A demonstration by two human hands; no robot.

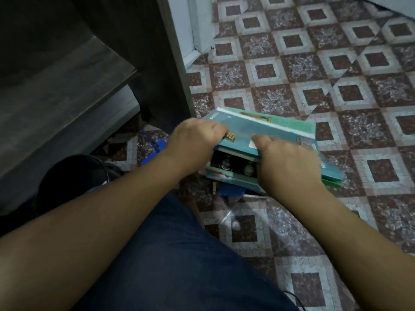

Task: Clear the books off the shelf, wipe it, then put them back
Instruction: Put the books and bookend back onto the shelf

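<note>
Books [265,135] blurred, lower covers behind both hands

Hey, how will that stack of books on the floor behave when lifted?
The stack of books is likely heavy, being several volumes. Its edges sit uneven and covers look smooth, so some may slide unless the left hand and right hand squeeze.

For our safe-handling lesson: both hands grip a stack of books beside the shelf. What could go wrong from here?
The stack of books is staggered, so lower ones might slip out between the left hand and right hand. Blue items lie beneath; the books could land on them.
</note>
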